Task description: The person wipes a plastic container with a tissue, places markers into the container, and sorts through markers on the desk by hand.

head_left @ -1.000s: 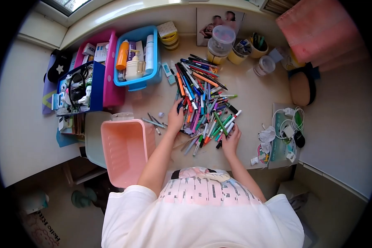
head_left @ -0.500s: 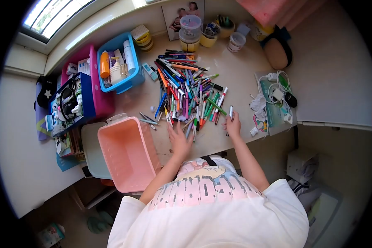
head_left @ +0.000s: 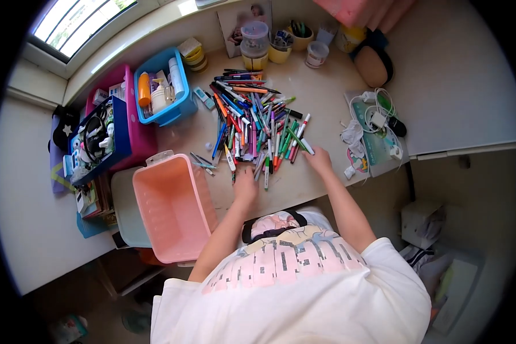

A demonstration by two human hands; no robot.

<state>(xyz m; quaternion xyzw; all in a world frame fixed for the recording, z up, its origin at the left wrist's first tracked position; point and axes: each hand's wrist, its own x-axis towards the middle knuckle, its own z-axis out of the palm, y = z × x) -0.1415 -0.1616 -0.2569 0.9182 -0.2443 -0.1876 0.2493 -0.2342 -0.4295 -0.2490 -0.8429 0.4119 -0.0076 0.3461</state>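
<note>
A large pile of loose pens and markers [head_left: 252,117] in many colours is spread over the desk before me. My left hand [head_left: 246,182] is at its near edge, fingers slightly bent and apart, tips touching the pen ends. I see nothing held in it. At the pile's right side, my right hand [head_left: 319,161] is closed on a white marker [head_left: 308,147], which points up and left and touches or lies close to a green pen [head_left: 295,136]. Left of my left hand stands a pink plastic bin [head_left: 175,212] with nothing visible inside.
A blue basket [head_left: 175,117] with bottles and a dark blue box [head_left: 117,143] of small items stand at the left. Small tubs [head_left: 317,54] line the back. White cables [head_left: 378,117] lie on a teal-and-white flat item at the right. A few pens [head_left: 203,162] lie near the bin.
My right hand has moved up and left toward the pile with the white marker. My left hand has drawn its spread fingers closer together at the pile's near edge. The view has shifted slightly.
</note>
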